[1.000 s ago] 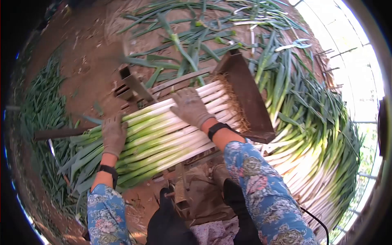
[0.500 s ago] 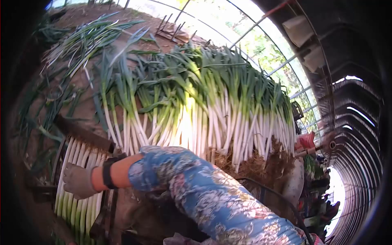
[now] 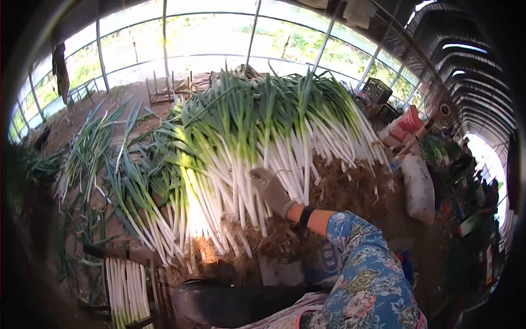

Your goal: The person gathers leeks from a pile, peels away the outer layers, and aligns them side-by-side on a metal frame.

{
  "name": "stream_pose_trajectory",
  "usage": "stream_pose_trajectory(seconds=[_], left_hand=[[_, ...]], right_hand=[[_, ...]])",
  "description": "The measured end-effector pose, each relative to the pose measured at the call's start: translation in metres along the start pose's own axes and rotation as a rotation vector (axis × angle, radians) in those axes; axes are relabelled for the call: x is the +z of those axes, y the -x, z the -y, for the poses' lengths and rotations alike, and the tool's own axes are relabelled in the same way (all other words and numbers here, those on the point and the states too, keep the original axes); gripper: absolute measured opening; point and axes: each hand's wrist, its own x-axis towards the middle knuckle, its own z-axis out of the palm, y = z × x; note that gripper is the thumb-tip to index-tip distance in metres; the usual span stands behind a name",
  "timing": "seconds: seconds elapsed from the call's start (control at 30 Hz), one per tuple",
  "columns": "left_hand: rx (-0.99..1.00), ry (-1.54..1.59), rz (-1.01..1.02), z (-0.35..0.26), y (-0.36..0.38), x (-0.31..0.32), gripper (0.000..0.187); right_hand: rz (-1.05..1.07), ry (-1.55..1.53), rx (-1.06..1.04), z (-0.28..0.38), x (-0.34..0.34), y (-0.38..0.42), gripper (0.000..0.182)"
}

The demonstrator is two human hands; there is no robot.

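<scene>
My right hand (image 3: 272, 192), in a grey glove, reaches in from the lower right over a wide pile of long green onions (image 3: 233, 159). Its fingers are part-way extended and touch or hover just over the white stems; I cannot make out a stem held in them. The pile lies with leaves away from me and roots toward me. Near the lower left, trimmed green onions (image 3: 127, 285) lie side by side in a narrow metal rack with a dark flat bar (image 3: 118, 254) across its top. My left hand is out of view.
Loose green onions (image 3: 90, 145) and leaf scraps lie on the ground at the left. Tangled soil-covered roots (image 3: 339, 178) edge the pile. At the right are a pale filled sack (image 3: 417, 189), a red-and-white bag (image 3: 400, 129) and black crates (image 3: 378, 90). My dark-clad leg (image 3: 230, 301) is below.
My right hand has left the onions in the rack and moved to the right, onto the middle of the pile. The view has turned, with the rack now lower.
</scene>
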Motion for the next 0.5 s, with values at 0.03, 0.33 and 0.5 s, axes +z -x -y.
stream_pose_trajectory(seconds=[0.03,0.33,0.5], left_hand=[[0.034,0.042,0.012,-0.024,0.011,-0.008,0.043],[0.201,0.277,0.129,-0.164,0.103,-0.08,0.04],[0.2,0.341,0.182,-0.188,0.132,-0.107,0.039]], right_hand=[[-0.163,0.071,0.041,-0.032,-0.029,-0.013,0.028],[-0.125,0.592,0.598,-0.146,-0.139,-0.03,0.055],[-0.068,0.436,0.718,-0.141,-0.151,-0.042,0.057]])
